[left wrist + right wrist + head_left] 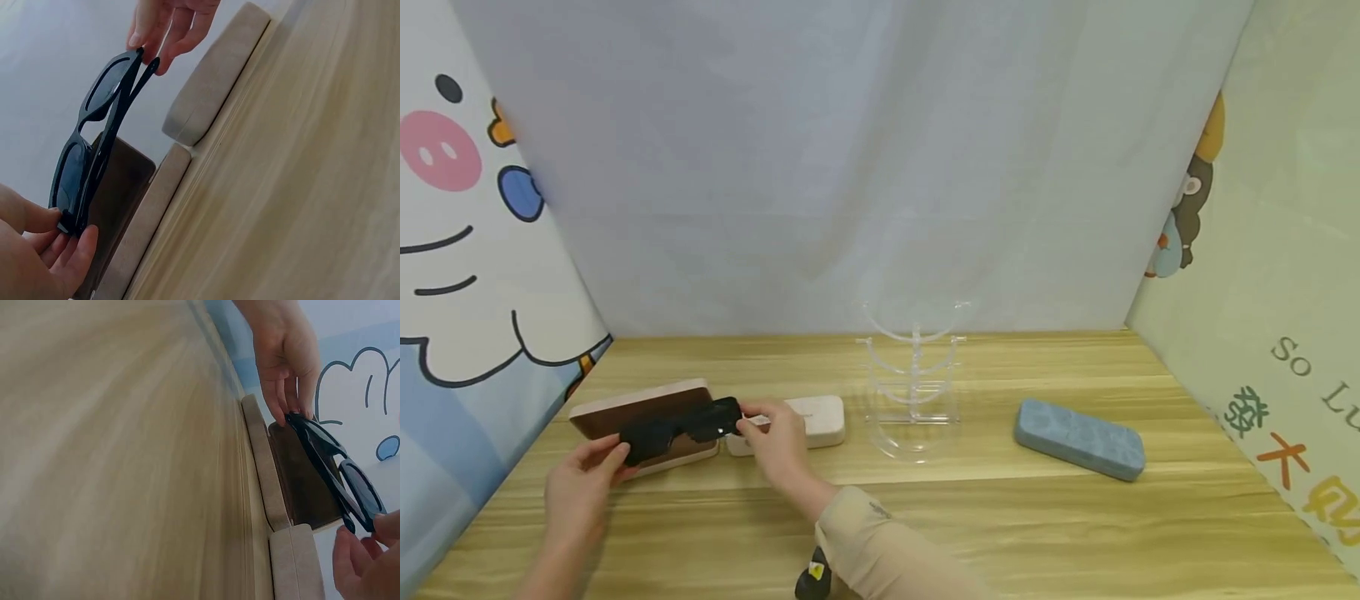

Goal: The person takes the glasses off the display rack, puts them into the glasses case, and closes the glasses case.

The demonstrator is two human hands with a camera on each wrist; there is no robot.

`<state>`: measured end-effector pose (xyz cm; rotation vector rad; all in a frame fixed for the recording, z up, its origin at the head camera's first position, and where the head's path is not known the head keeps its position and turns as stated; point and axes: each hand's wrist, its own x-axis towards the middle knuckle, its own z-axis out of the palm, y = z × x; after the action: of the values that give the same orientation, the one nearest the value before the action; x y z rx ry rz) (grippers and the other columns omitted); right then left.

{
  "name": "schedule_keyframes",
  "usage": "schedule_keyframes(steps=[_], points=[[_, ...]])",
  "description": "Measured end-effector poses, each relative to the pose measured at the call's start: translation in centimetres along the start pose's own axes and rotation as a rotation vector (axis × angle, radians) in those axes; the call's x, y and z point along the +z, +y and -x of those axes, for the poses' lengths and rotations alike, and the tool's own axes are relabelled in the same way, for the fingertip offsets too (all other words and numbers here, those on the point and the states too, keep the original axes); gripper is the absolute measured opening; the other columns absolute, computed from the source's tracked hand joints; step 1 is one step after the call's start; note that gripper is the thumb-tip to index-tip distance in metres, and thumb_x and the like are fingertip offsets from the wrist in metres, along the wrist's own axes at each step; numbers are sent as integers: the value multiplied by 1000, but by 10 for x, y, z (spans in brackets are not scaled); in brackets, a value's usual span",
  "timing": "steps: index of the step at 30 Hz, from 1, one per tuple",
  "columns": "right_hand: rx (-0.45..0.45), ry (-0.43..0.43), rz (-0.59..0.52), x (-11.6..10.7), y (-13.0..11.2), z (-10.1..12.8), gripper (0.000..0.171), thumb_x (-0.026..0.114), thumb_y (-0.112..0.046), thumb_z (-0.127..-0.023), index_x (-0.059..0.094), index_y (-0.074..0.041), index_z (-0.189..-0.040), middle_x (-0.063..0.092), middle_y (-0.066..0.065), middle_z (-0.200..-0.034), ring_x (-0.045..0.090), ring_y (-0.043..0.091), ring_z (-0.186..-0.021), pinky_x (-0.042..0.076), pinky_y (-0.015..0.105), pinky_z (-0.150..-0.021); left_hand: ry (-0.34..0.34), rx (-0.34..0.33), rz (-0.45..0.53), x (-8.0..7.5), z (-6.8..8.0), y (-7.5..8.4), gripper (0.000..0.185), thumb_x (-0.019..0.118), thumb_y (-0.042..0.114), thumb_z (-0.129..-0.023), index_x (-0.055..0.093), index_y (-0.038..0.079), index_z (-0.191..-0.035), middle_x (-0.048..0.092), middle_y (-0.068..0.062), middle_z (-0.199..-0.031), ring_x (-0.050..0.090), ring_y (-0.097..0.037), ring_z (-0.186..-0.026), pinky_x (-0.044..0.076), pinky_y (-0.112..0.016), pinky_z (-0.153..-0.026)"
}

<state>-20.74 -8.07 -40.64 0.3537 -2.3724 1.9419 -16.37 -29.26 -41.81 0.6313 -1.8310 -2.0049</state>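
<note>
Black sunglasses (681, 428) pinched between both hands' fingers (613, 450).

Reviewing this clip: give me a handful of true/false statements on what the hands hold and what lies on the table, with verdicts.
1. Both hands hold the black sunglasses, one at each end. True: the left hand pinches one end, the right hand the other.
2. The sunglasses hang on the clear display stand. False: the stand holds nothing; the sunglasses are above the open brown case.
3. A blue-grey glasses case lies shut to the right of the stand. True.
4. The white case is to the right of the blue-grey one. False: it lies left of the stand, beside the brown case.
</note>
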Motion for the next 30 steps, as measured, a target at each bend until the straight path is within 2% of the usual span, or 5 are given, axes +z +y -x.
schedule_keyframes(steps=[8, 13, 18, 22, 30], points=[[73, -114, -12, 13, -1, -3, 28, 52, 1, -89, 64, -7, -113, 55, 2, -108, 65, 16, -70, 49, 14, -55, 60, -7, -302, -15, -9, 2, 5, 63, 20, -85, 65, 22, -89, 49, 24, -73, 59, 4, -52, 50, -13, -54], [91, -117, -3, 20, 1, -7, 30, 47, 6, -88, 65, -3, -110, 57, 2, -101, 64, 17, -70, 47, 14, -53, 55, 31, -520, -20, -13, 5, 47, 61, 28, -86, 54, -3, -121, 46, 28, -72, 53, 12, -56, 47, -12, -54], [124, -118, -8, 26, 5, -9, 31, 45, 7, -89, 63, -3, -112, 63, 4, -95, 63, 14, -72, 48, 15, -56, 81, 80, -737, -24, -16, 5, 45, 58, 32, -87, 59, -2, -118, 69, -3, -86, 58, -11, -81, 41, -19, -62], [127, -108, -42, 32, 4, -10, 31, 44, 8, -87, 60, -1, -112, 63, 4, -91, 63, 14, -74, 49, 15, -59, 88, 94, -797, -25, -20, 5, 45, 53, 32, -89, 58, -2, -118, 63, -21, -108, 51, -35, -106, 40, -32, -72], [130, -186, 129, 42, -6, -12, 34, 44, 0, -88, 58, -5, -119, 64, 3, -108, 58, 7, -93, 45, 16, -71, 133, 102, -784, -29, -28, 7, 41, 55, 24, -88, 58, -6, -115, 66, -21, -98, 52, -36, -102, 40, -43, -81]])
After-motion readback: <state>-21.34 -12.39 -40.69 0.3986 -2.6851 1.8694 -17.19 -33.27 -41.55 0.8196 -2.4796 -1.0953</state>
